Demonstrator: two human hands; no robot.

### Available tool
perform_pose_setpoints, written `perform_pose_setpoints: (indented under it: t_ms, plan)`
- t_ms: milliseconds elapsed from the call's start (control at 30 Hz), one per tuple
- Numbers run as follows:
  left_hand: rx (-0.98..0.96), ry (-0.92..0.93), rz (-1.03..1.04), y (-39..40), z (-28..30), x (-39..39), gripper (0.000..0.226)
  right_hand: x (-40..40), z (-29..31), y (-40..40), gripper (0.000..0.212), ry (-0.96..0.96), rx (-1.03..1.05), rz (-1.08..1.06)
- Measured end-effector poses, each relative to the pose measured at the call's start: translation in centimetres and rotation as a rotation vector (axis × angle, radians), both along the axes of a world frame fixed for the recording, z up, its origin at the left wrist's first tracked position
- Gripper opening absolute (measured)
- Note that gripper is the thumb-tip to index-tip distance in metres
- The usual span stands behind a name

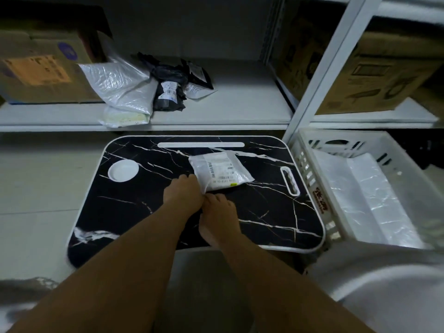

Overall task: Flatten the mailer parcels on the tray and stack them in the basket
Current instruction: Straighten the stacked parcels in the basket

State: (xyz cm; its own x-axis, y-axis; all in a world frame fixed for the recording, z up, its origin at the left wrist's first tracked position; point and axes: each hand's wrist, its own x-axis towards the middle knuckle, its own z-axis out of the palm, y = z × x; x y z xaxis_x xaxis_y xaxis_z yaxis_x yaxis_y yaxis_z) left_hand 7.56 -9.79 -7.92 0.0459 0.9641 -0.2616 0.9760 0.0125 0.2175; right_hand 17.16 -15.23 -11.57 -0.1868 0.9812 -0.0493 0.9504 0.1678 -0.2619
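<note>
A: Where are your fingers right now?

B: Your left hand (183, 192) has its fingers curled down at the near left corner of the parcel (219, 169); whether they pinch it or only press it, I cannot tell. Your right hand (218, 212) lies just beside, fingers bent on the tray (125, 212) at the parcel's near edge, touching the left hand. I cannot tell if it has hold of anything.

A: And the parcel itself?

B: It is a small white mailer with a barcode label, lying on the black marbled tray, right of the middle and toward the far side. Its near left corner is under your left fingers.

A: What is around you?

B: The white basket (310, 169) stands just right of the tray, with pale mailers (370, 198) lying flat inside. On the shelf (240, 104) beyond the tray sits a heap of bags (144, 87), white and black, with a box (40, 68) far left.
</note>
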Motion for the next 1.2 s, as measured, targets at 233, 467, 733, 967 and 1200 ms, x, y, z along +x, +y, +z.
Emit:
perform_pose_setpoints:
  t_ms: [233,467,733,967,1200]
  plan:
    - [0.101,0.0,0.004,-2.0,0.0,-0.6,0.056,0.5,1.9,-1.2,0.009,0.019,0.297,-0.145]
    - [0.174,0.123,-0.192,-0.6,-2.1,0.7,0.062,3.0,2.0,3.7,0.056,-0.118,0.016,-0.133]
    - [0.144,0.131,-0.297,1.1,-5.3,0.2,0.06,5.0,-2.2,5.9,0.055,-0.156,-0.073,-0.041]
    - [0.054,0.086,-0.279,1.3,-5.7,0.2,0.058,4.9,-3.3,5.7,0.056,-0.138,-0.077,-0.039]
    - [0.121,0.114,-0.233,1.8,-5.0,0.7,0.053,4.3,-2.9,6.6,0.049,-0.116,-0.042,-0.042]
